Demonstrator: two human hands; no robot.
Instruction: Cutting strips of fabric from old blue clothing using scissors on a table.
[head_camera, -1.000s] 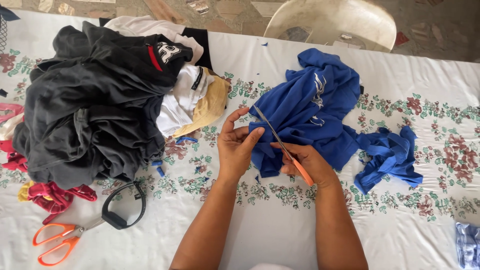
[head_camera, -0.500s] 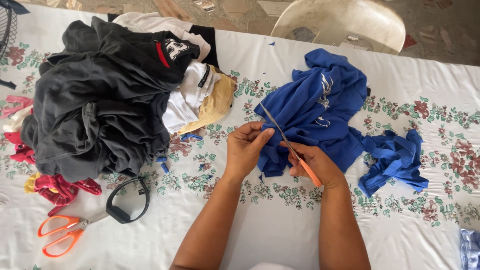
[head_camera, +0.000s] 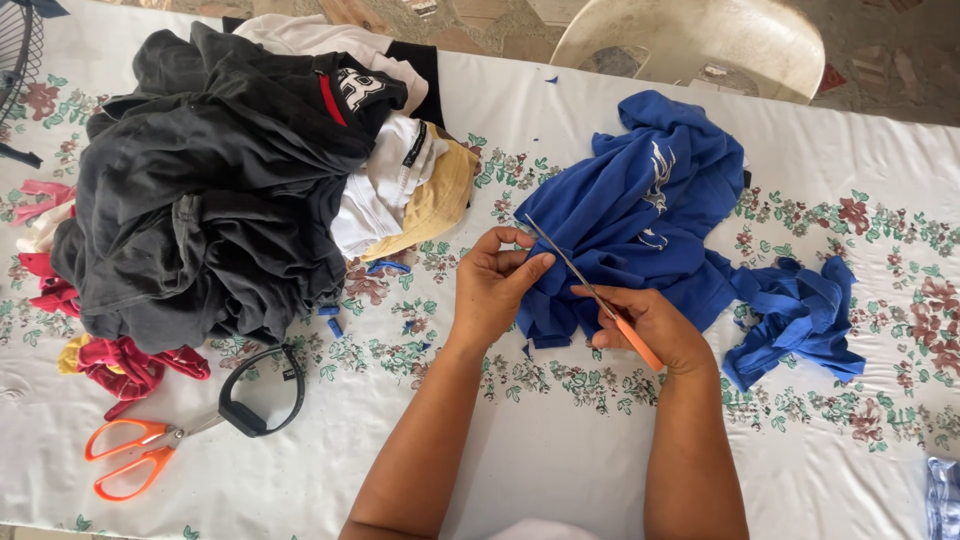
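Barely shifted since a second before: left hand pinching the blue garment at 12 o'clock, right hand gripping orange-handled scissors, blades still working the same fold, cut unfinished.

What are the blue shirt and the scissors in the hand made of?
Blue shirt: soft matte knit fabric, probably cotton, since it crumples into folds. Scissors in the right hand: thin shiny blades, likely steel, and a smooth orange handle that looks plastic.

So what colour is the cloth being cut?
Blue, the cloth shows best in the head view.
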